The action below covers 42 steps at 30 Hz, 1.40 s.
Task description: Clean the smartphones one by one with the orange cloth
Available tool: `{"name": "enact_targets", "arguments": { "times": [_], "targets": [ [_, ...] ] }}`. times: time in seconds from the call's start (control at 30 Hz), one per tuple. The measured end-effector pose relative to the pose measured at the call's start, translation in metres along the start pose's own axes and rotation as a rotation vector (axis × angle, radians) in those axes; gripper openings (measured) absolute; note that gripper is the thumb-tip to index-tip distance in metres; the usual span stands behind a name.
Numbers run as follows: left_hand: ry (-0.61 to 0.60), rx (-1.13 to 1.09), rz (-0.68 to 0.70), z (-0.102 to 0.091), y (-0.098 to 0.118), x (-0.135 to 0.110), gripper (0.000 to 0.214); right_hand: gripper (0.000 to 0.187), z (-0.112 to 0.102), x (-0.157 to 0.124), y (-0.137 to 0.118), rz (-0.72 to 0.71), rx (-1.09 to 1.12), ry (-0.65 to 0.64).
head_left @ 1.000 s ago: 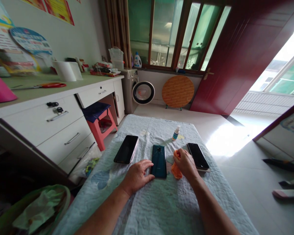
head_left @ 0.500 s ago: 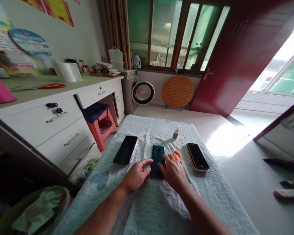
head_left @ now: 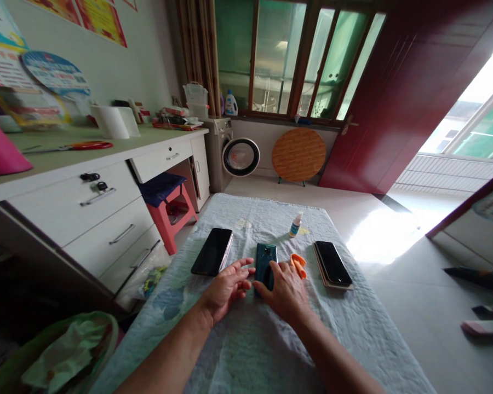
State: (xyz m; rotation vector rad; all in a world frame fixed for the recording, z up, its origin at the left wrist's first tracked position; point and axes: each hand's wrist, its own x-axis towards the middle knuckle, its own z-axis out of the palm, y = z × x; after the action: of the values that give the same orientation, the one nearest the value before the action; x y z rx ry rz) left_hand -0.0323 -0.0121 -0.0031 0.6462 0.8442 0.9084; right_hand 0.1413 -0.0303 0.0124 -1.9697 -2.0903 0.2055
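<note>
A dark teal smartphone [head_left: 266,256] lies back up on the quilted cloth, its camera block at the far end. My right hand [head_left: 286,290] covers its lower part, with the thumb across toward the left edge and the fingers at the right side. Just left of the phone, my left hand [head_left: 227,290] is open, palm turned inward and fingers apart, holding nothing. An orange cloth [head_left: 298,266] lies crumpled beside my right fingers, partly hidden by them. To the left rests a black-screened phone [head_left: 212,251]; to the right, another phone [head_left: 333,262] on a pinkish case or box.
A small spray bottle [head_left: 296,225] stands upright beyond the orange cloth. The pale blue quilt [head_left: 246,345] covers the table. A white desk [head_left: 102,213] and a pink stool [head_left: 170,213] are on the left, with a green bin [head_left: 107,323] nearer me.
My left hand has drawn back from the phone's left edge and opened, palm turning up. My right thumb has slid leftward and down over the phone.
</note>
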Motion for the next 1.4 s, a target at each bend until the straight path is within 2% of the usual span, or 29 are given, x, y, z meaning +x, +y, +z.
{"name": "enact_targets", "arguments": {
  "times": [0.47,0.73,0.83,1.0,1.13,1.3,1.4],
  "targets": [
    [-0.015,-0.044,0.034,0.004,0.006,-0.003,0.038,0.049,-0.006,-0.001,-0.004,0.024,0.032,0.01],
    [-0.054,-0.002,0.063,0.003,0.005,-0.005,0.038,0.034,-0.009,-0.001,-0.005,0.029,0.063,0.007],
    [-0.105,0.009,0.077,0.004,0.004,-0.006,0.038,0.03,-0.012,0.001,-0.003,0.038,0.088,-0.007],
    [-0.271,-0.017,0.094,0.01,-0.002,-0.007,0.045,0.018,-0.024,0.003,0.002,0.036,0.167,-0.046],
    [-0.36,0.014,0.062,0.016,-0.012,-0.006,0.048,0.018,-0.029,0.005,0.007,0.074,0.235,-0.034],
    [-0.316,0.075,0.055,0.018,-0.015,-0.007,0.048,0.019,-0.026,0.011,0.022,0.15,0.202,0.027],
    [-0.273,0.09,0.053,0.017,-0.013,-0.007,0.051,0.028,-0.021,0.016,0.035,0.169,0.284,0.083]
  ]
}}
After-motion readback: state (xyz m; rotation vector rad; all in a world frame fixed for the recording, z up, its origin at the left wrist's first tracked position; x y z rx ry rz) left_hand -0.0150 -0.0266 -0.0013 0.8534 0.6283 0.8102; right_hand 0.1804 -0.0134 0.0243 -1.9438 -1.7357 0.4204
